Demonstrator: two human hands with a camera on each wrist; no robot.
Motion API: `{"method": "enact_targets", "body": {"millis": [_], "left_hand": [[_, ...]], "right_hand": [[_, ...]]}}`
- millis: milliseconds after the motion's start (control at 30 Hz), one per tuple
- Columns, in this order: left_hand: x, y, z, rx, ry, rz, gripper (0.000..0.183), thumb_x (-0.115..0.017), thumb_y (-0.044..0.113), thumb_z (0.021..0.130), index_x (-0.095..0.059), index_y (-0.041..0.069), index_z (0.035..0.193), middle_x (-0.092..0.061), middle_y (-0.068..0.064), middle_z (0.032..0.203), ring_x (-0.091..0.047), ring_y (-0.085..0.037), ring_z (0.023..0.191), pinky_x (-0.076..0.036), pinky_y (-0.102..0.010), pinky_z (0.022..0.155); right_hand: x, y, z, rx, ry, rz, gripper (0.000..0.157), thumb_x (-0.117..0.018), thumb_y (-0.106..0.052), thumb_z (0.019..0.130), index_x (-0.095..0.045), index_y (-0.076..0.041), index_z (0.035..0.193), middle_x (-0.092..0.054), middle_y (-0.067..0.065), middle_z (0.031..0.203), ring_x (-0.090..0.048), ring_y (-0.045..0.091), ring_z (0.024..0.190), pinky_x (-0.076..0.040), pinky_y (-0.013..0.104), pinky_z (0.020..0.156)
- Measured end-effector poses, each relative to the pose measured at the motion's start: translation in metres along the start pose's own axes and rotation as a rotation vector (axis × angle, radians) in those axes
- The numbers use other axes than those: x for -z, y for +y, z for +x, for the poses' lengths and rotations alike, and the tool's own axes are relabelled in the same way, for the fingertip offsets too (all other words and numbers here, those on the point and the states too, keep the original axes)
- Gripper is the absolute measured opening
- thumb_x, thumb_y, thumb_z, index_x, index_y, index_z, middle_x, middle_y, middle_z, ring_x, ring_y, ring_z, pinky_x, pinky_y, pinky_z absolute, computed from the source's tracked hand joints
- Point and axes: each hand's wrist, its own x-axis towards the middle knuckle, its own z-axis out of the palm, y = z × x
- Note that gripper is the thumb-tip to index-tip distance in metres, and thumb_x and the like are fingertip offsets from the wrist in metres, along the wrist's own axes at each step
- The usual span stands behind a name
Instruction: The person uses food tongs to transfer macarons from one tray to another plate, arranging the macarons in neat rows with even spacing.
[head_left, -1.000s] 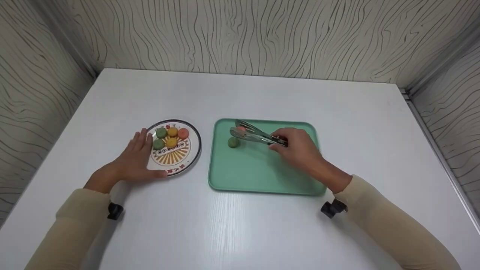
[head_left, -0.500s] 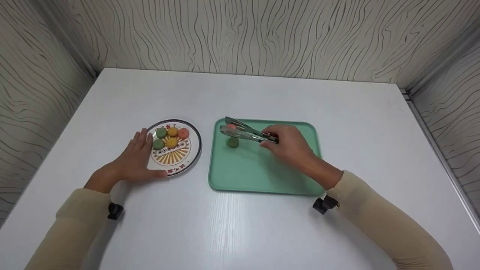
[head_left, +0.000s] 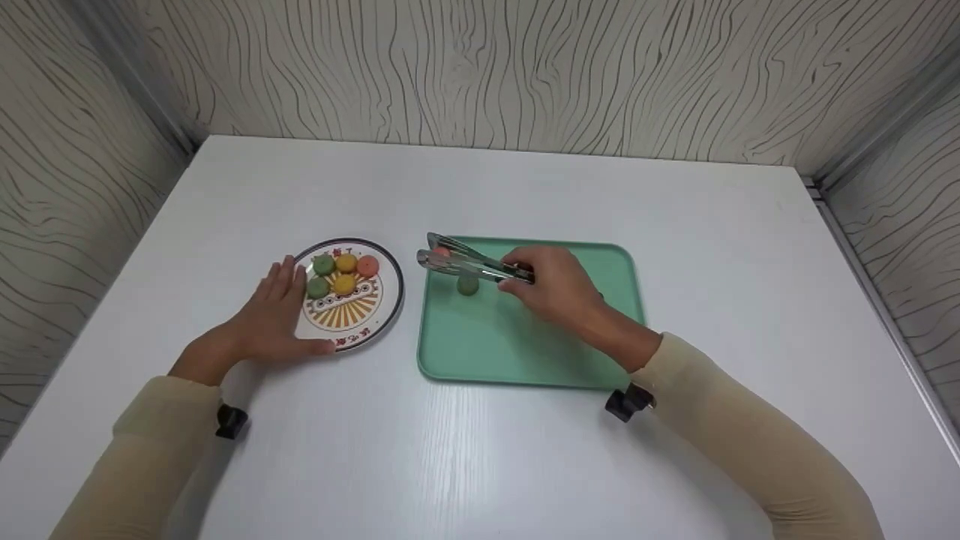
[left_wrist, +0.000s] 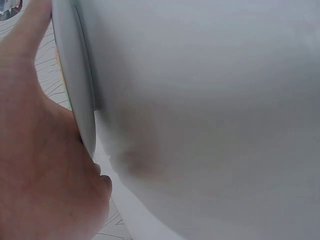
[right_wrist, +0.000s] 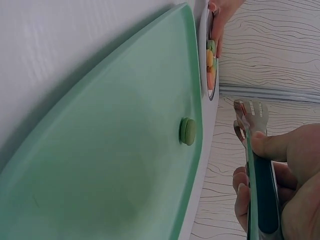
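Observation:
My right hand (head_left: 559, 285) grips metal serving tongs (head_left: 480, 262) by their dark handle. Between the tong tips a pink macaron (head_left: 442, 253) is held in the air, over the tray's far left corner. A green macaron (right_wrist: 187, 131) lies on the green tray (head_left: 525, 337), below the tongs in the head view. At the left, a round white plate (head_left: 386, 311) with a dark rim carries two green macarons (head_left: 318, 288), two yellow ones (head_left: 344, 284) and a pink one (head_left: 367, 266). My left hand (head_left: 266, 322) rests along the plate's left rim, fingers straight, thumb at the near edge.
Tray and plate stand side by side on a white table (head_left: 480, 457), with a narrow strip of tabletop between them. Wood-patterned panels (head_left: 480, 75) rise behind the table and at both sides. The tray has a low raised rim.
My right hand has carried the tongs and pink macaron leftward, from over the tray's middle to its left edge. Left hand, plate and tray have stayed put.

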Motion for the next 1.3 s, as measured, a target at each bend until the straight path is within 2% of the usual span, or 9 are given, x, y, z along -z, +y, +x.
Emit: {"method": "enact_targets", "body": {"millis": [600,933,1300], "left_hand": [[0.001,0.000,0.001,-0.007,0.000,0.006,0.135,-0.065,0.077,0.080,0.001,-0.012,0.157,0.015,-0.032,0.164,0.015,-0.049,0.151,-0.001,-0.062,0.121],[0.001,0.002,-0.002,-0.013,0.006,-0.005,0.134,-0.067,0.074,0.080,-0.001,-0.014,0.156,0.013,-0.034,0.164,0.013,-0.051,0.151,-0.002,-0.063,0.121],[0.001,0.000,-0.001,-0.008,-0.001,-0.014,0.135,-0.068,0.075,0.079,0.000,-0.013,0.157,0.014,-0.032,0.164,0.014,-0.050,0.151,-0.002,-0.063,0.121]], "right_hand": [[-0.020,-0.029,0.018,-0.005,-0.051,0.022,0.016,-0.078,-0.019,0.092,-0.078,-0.013,0.107,-0.071,-0.004,0.088,-0.051,0.014,0.069,-0.040,0.029,0.061],[-0.034,-0.038,0.026,0.051,-0.060,0.004,0.017,-0.076,-0.016,0.093,-0.078,-0.008,0.109,-0.073,0.000,0.092,-0.054,0.013,0.071,-0.044,0.028,0.064],[-0.049,-0.048,0.035,0.065,-0.092,0.001,0.015,-0.077,-0.015,0.093,-0.078,-0.008,0.105,-0.073,0.001,0.091,-0.053,0.014,0.073,-0.044,0.028,0.065]]}}
